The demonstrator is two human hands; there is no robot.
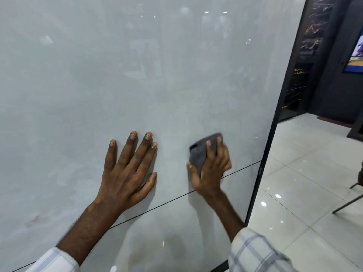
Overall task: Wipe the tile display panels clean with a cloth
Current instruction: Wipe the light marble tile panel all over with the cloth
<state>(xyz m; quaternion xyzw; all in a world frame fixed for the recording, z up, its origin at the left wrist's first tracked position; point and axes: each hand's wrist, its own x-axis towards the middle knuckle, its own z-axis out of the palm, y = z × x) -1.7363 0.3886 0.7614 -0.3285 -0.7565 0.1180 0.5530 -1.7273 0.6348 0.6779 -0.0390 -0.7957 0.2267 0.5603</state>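
Observation:
A large glossy pale grey tile display panel (pixel 137 75) fills most of the view, with a thin dark joint line running across its lower part. My left hand (pixel 127 169) lies flat on the panel, fingers straight and spread, just above the joint. To its right, my right hand (pixel 212 165) grips a crumpled dark grey cloth (pixel 200 152) and holds it against the panel just above the joint. The cloth's lower half is hidden under my fingers and palm.
The panel's black frame edge (pixel 275 122) runs down the right side. Beyond it lies a shiny white tiled floor (pixel 306 193), dark marble display panels (pixel 306 55), a screen (pixel 355 52) on the far wall and a chair leg (pixel 347 205).

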